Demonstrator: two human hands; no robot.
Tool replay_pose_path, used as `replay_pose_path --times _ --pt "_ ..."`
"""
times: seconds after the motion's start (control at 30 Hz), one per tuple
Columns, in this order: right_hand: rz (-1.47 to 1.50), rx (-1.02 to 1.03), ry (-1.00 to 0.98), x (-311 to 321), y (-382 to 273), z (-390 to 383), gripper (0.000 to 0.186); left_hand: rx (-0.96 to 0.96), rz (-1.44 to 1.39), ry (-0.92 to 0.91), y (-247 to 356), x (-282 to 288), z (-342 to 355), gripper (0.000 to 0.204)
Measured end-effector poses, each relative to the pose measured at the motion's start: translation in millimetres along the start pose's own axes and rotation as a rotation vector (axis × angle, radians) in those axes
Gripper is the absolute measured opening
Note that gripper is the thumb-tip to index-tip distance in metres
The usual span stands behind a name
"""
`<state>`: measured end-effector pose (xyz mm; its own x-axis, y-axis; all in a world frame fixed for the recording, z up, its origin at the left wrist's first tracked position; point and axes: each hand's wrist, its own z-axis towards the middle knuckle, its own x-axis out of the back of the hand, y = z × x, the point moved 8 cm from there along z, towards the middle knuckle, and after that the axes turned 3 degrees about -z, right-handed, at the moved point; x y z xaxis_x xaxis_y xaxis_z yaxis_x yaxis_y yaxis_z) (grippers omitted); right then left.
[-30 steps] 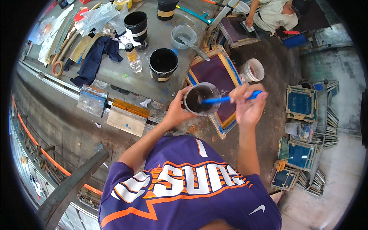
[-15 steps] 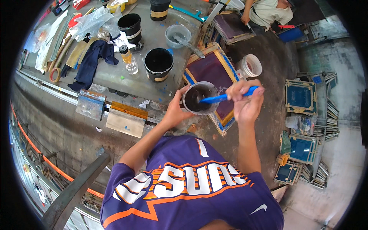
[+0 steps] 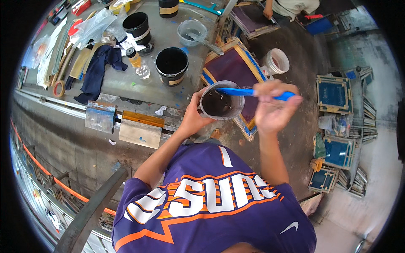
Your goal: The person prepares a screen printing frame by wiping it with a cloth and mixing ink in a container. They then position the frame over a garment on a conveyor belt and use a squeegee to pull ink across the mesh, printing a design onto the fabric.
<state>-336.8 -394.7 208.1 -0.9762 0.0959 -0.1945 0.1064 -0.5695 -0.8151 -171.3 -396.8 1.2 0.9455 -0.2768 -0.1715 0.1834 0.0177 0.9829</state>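
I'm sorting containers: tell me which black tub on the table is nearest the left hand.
The front black tub, right of the bottle; the left black tub and rear black tub stand farther from the left hand.

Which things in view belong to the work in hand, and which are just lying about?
In use:
cup in the left hand
blue stick in the right hand

Apparently just lying about:
dark cloth
bottle
tape roll
plastic bag
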Motion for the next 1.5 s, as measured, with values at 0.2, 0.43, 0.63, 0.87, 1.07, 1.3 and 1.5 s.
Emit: replay_pose_path --times 0.2,0.43,0.63,0.87,1.07,1.3,1.5 --pt "0.365 -0.171 -0.445 -14.3 -4.3 1.8 0.052 0.026 -0.034 -0.026 10.8 4.2 1.9 0.097" --pt "0.180 -0.043 -0.369 -54.5 -9.3 -10.4 0.050 0.044 -0.082 -0.085 10.8 -3.2 1.8 0.098" --pt "0.334 -0.233 -0.698 -47.5 -19.3 11.2 0.054 0.074 -0.076 -0.108 9.3 14.2 -9.7 0.101" --pt "0.181 -0.167 -0.663 -58.9 -12.5 25.4 0.053 -0.047 -0.015 -0.131 32.5 5.9 -6.0 0.097" --pt "0.137 -0.397 0.189 45.9 21.8 37.1 0.044 -0.124 0.112 0.016 46.7 12.4 -6.7 0.093" --pt "0.704 -0.685 0.730 176.5 107.4 -62.7 0.051 -0.104 0.116 0.021 39.0 0.3 -7.4 0.094" --pt "0.552 -0.367 0.629 165.1 5.7 -7.4 0.046 -0.053 -0.042 0.051 21.1 7.7 -1.6 0.099"
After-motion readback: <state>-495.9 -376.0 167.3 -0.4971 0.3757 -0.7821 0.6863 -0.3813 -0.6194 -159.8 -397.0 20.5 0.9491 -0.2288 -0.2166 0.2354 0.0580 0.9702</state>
